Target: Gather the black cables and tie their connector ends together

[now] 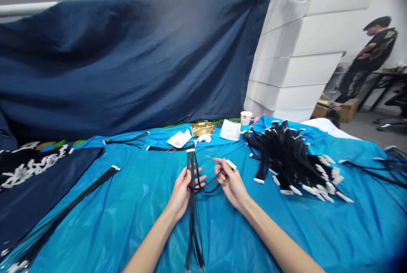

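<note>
**Two hands bundling black cables over a blue sheet**

A blue plastic sheet (127,205) covers the table. A large pile of black cables (292,162) lies right. The left hand (182,190) grips a long cable bundle (193,205) at centre; the right hand (232,182) pinches one cable's white connector (231,164).

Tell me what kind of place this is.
Probably a small workshop for sorting or bundling cable assemblies. A big heap of black cables with white connectors lies on a table covered in blue plastic sheeting, the left hand holds a cable bundle, and stacked white cartons stand behind.
</note>
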Motion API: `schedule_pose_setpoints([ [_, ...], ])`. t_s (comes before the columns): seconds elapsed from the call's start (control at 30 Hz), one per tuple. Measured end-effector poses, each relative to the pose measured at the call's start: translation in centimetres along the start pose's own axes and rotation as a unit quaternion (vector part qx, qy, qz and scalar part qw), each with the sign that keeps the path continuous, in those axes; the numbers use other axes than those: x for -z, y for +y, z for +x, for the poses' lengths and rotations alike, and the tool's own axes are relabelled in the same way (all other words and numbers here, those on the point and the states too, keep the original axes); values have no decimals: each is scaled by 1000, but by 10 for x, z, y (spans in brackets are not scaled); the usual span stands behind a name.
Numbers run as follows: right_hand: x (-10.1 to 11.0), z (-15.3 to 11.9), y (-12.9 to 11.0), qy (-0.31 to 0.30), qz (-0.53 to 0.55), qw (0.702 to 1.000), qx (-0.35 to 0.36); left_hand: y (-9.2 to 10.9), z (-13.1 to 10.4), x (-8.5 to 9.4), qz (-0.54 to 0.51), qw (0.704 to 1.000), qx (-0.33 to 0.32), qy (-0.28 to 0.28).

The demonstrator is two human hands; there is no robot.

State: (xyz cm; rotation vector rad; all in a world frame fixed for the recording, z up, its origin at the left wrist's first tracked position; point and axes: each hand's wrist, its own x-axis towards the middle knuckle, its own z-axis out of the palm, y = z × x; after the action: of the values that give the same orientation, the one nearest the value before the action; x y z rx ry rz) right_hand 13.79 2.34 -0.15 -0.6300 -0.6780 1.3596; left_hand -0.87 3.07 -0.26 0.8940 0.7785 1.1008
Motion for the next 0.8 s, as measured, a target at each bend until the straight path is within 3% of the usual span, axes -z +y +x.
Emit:
schedule_pose_setpoints([
  [0.17, 3, 3, -2, -4, -6, 1000, 2, 6, -6, -4, 5, 999, 10, -37],
  [0.37, 7, 7, 0, -9, -191, 980, 52, 15, -12, -12, 51, 996, 52, -51],
  [0.43, 7, 7, 2, -18, -206, 977, 60, 16, -14, -15, 48, 995, 73, -56],
  [0.63, 3, 2, 2, -66, -201, 977, 17, 9, -15, -19, 48, 995, 54, -63],
  [0.8, 3, 2, 11, -61, -253, 966, -9, 2, -10, -14, 96, 994, 40, -37],
])
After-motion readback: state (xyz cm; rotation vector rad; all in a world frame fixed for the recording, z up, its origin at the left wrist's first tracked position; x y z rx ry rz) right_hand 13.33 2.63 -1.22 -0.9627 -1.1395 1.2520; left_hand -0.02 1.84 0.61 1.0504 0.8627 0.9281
